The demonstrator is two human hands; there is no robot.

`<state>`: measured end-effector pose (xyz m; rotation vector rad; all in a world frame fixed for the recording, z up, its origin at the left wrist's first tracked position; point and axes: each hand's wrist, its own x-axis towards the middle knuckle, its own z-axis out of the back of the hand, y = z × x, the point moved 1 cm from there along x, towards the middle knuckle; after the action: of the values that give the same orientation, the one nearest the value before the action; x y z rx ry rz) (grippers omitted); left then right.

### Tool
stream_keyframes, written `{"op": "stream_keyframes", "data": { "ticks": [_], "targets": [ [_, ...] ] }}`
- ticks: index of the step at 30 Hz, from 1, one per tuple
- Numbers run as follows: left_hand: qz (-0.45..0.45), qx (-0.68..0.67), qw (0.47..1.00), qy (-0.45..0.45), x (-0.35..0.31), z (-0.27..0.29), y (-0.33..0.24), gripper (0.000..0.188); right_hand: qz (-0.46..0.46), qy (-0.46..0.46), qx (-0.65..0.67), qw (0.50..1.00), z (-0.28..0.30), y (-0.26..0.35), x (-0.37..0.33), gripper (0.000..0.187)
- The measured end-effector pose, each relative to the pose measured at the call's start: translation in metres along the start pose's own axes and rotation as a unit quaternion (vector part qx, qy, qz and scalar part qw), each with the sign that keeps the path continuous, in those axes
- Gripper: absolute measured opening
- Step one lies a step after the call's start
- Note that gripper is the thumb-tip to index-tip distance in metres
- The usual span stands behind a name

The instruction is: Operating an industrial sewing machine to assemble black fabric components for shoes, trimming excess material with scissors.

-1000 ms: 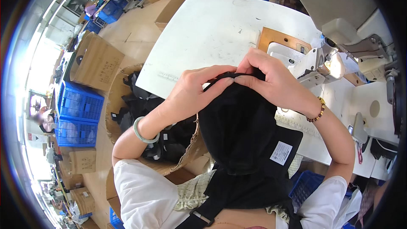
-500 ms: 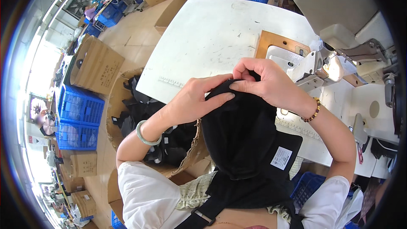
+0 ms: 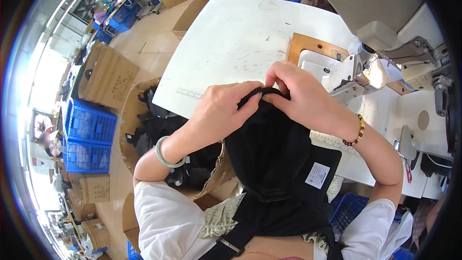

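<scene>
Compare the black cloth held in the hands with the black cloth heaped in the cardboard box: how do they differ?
The held cloth is pinched along its upper edge by the left hand and right hand; the heaped cloth lies loose in the cardboard box. The held cloth hangs in a broad, rounded shape, while the heaped cloth is a crumpled jumble. Both are black.

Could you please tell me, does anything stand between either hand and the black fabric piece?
Nothing visible does: the left hand and right hand both directly pinch the upper edge of the black fabric piece.
</scene>
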<state>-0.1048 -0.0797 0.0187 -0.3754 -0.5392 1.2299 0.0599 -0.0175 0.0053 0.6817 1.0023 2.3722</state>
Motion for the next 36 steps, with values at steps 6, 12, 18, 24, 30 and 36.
{"op": "stream_keyframes", "data": {
  "ticks": [6, 12, 18, 24, 30, 36],
  "targets": [
    [-0.011, 0.006, 0.999, -0.031, -0.001, -0.008, 0.008, 0.023, 0.015, 0.021, -0.128, 0.991, 0.005, -0.009, 0.000, 0.015],
    [0.054, 0.043, 0.997, 0.032, 0.010, -0.003, 0.011, 0.031, 0.050, -0.003, -0.217, 0.975, -0.002, -0.006, 0.008, 0.018],
    [0.146, 0.035, 0.987, 0.063, 0.019, -0.002, 0.020, 0.032, 0.034, -0.041, -0.135, 0.989, -0.003, -0.007, 0.013, 0.016],
    [0.096, 0.072, 0.989, 0.087, 0.020, 0.023, 0.002, 0.024, 0.034, -0.099, -0.115, 0.988, 0.002, 0.013, 0.010, 0.016],
    [-0.125, 0.295, 0.933, -0.164, 0.038, 0.056, -0.027, 0.036, 0.158, -0.315, -0.154, 0.923, 0.028, 0.029, 0.024, 0.025],
    [-0.277, 0.363, 0.852, -0.256, 0.066, 0.017, 0.035, 0.068, 0.227, -0.363, -0.296, 0.854, 0.004, -0.029, 0.037, 0.026]
  ]
}}
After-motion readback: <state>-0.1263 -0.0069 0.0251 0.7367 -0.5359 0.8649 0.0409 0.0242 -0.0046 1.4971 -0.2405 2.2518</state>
